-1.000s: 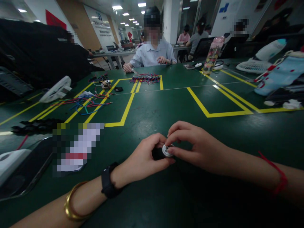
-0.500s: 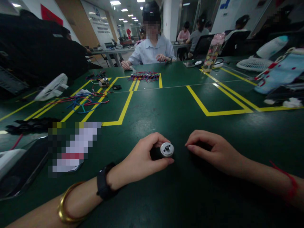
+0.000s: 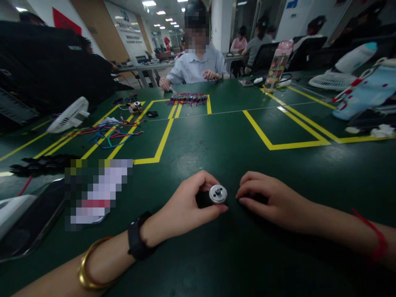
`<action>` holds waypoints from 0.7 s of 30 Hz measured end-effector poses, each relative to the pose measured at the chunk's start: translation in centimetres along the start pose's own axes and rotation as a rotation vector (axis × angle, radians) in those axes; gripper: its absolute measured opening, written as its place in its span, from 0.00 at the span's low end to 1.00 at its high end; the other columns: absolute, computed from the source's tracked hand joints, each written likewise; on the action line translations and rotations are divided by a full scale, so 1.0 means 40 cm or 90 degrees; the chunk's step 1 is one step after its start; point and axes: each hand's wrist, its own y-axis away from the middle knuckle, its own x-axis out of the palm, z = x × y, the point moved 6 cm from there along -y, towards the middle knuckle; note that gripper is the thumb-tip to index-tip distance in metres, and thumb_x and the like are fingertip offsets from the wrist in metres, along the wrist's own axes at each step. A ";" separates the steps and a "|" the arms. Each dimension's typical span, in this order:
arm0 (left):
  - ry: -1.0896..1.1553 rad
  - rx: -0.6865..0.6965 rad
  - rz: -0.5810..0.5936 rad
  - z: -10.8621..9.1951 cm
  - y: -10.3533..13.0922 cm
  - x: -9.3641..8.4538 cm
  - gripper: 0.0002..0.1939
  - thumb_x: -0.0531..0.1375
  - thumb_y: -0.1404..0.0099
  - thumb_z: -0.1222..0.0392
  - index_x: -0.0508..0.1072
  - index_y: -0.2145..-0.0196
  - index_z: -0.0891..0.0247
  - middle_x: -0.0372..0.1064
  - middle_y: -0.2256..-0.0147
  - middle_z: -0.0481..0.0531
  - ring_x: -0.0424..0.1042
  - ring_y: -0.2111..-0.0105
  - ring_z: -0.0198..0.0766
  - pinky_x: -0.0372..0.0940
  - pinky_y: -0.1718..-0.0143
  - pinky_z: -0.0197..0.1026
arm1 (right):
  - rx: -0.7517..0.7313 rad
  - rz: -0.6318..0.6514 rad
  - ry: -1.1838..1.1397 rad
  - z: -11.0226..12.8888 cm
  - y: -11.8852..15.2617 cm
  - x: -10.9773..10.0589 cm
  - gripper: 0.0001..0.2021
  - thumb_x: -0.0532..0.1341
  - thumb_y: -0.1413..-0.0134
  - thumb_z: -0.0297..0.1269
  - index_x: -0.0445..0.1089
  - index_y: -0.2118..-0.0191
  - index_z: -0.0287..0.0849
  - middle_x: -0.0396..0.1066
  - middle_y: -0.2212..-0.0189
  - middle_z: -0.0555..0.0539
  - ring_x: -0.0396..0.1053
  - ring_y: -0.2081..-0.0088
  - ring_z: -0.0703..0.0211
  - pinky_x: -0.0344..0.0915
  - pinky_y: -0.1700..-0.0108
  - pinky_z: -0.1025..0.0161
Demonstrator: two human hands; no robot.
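My left hand [image 3: 188, 204] is closed around a small silver electric motor [image 3: 218, 193]. Its round end, with a central shaft and small dark holes, faces up, and the thumb and fingers grip its side just above or on the green table [image 3: 201, 144]. A short gap to the right of the motor is my right hand [image 3: 274, 196], its fingers curled and the thumb tip close to the index fingertip. Whether anything small sits between those tips cannot be made out.
A blurred-out pale item [image 3: 105, 194] and a dark tray-like object [image 3: 34, 218] lie left. Loose wires [image 3: 114, 134] and a white fan [image 3: 69, 115] are beyond. Across the table a person [image 3: 199, 66] sits behind bundled wires [image 3: 188, 99]. A bottle [image 3: 276, 68] stands back right.
My right hand has shifted slightly left, nearer the motor, and its fingers have spread a little from one another. My left hand and the motor have hardly moved.
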 end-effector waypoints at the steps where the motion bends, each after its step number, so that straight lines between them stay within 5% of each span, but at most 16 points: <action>1: -0.002 0.001 -0.001 0.001 0.000 0.000 0.14 0.66 0.41 0.60 0.66 0.60 0.63 0.70 0.61 0.52 0.71 0.62 0.38 0.67 0.60 0.41 | -0.010 0.024 0.020 0.012 -0.007 0.002 0.05 0.60 0.42 0.33 0.74 0.62 0.44 0.69 0.62 0.46 0.68 0.63 0.58 0.65 0.61 0.60; 11: -0.015 0.014 -0.009 0.003 -0.003 0.000 0.15 0.67 0.42 0.60 0.65 0.62 0.62 0.67 0.66 0.47 0.67 0.67 0.35 0.63 0.67 0.37 | -0.131 -0.107 0.016 0.141 -0.087 -0.054 0.03 0.62 0.44 0.32 0.73 0.63 0.42 0.67 0.61 0.46 0.68 0.62 0.59 0.65 0.60 0.62; 15: -0.015 0.005 -0.003 0.001 -0.004 0.000 0.15 0.67 0.43 0.60 0.65 0.62 0.63 0.69 0.64 0.48 0.69 0.66 0.36 0.65 0.65 0.38 | -0.105 -0.153 0.002 0.108 -0.056 -0.076 0.03 0.63 0.45 0.33 0.72 0.63 0.44 0.67 0.62 0.47 0.68 0.62 0.59 0.65 0.62 0.63; 21: 0.005 -0.001 0.002 0.002 -0.002 0.000 0.14 0.66 0.42 0.60 0.66 0.61 0.62 0.70 0.62 0.51 0.71 0.63 0.38 0.67 0.61 0.41 | -0.051 -0.007 0.094 0.023 -0.006 -0.002 0.07 0.62 0.45 0.32 0.75 0.61 0.45 0.68 0.58 0.43 0.68 0.58 0.53 0.67 0.57 0.55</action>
